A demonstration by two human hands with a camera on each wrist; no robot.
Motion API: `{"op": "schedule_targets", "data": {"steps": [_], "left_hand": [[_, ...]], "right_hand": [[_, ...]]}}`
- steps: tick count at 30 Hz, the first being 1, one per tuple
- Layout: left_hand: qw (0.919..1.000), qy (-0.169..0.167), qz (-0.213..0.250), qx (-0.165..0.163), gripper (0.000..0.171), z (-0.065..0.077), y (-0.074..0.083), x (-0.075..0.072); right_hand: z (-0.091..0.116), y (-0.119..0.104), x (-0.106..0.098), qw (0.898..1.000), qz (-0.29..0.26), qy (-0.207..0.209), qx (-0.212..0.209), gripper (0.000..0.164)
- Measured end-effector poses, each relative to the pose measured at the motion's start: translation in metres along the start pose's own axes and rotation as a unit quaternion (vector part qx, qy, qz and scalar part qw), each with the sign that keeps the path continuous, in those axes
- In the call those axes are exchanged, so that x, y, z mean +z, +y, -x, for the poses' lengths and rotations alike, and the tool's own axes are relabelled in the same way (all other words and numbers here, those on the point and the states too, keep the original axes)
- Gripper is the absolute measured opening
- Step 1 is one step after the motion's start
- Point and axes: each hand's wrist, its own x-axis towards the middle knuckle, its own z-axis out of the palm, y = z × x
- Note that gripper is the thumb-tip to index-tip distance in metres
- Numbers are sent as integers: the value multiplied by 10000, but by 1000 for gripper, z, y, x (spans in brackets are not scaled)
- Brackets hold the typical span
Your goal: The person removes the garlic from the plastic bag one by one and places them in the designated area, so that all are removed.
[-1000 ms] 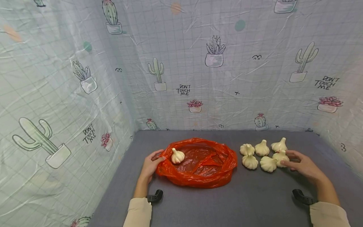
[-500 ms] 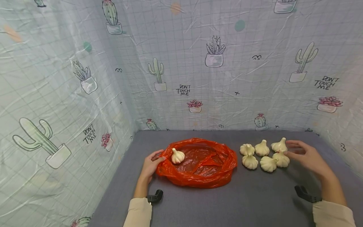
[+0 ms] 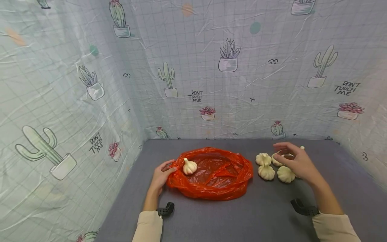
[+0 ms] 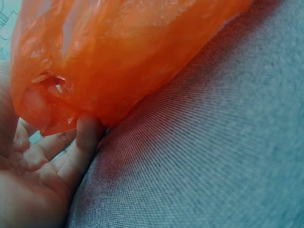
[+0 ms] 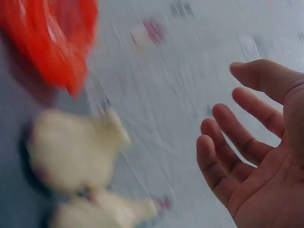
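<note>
A red plastic bag [image 3: 208,194] lies on the grey table with its mouth spread wide. One garlic bulb [image 3: 189,167] rests inside it at the left. My left hand [image 3: 160,175] grips the bag's left rim, thumb on top; in the left wrist view the fingers [image 4: 88,130] touch the thin plastic. Several garlic bulbs [image 3: 266,172] sit to the right of the bag, some partly hidden behind my right hand [image 3: 299,163]. That hand hovers over them with relaxed, spread fingers, and the right wrist view has nothing in its palm [image 5: 266,190]. Two blurred garlic bulbs [image 5: 71,149] appear there beside it.
A cactus-print curtain [image 3: 229,101] hangs behind and to the left of the grey table [image 3: 229,222]. Each wrist carries a black camera mount [image 3: 302,207]. The bulbs stand close together, a short gap from the bag's right rim.
My right hand leaves the bulb at the right, lifts, and moves left over the garlic group. The left hand and bag stay where they were.
</note>
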Motion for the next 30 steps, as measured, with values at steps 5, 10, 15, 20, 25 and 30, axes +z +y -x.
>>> {"op": "schedule_targets", "data": {"steps": [5, 10, 15, 20, 25, 30], "left_hand": [[10000, -1, -12, -22, 43, -1, 1, 1], [10000, 7, -36, 11, 42, -1, 4, 0], [10000, -15, -48, -30, 42, -1, 6, -2], [10000, 7, -21, -46, 42, 0, 3, -1], [10000, -13, 2, -30, 42, 0, 1, 0], [10000, -3, 50, -22, 41, 0, 2, 1]], "right_hand": [[-9, -16, 44, 9977, -501, -190, -403, 31], [-14, -29, 99, 9935, -853, -460, -597, 27], [-13, -44, 148, 9901, -924, -937, -478, 29], [-21, -55, 183, 9864, -977, -1275, -341, 31], [-37, -67, 208, 9878, -945, -1239, -11, 30], [-54, -72, 234, 9835, -1185, -1335, 307, 37]]}}
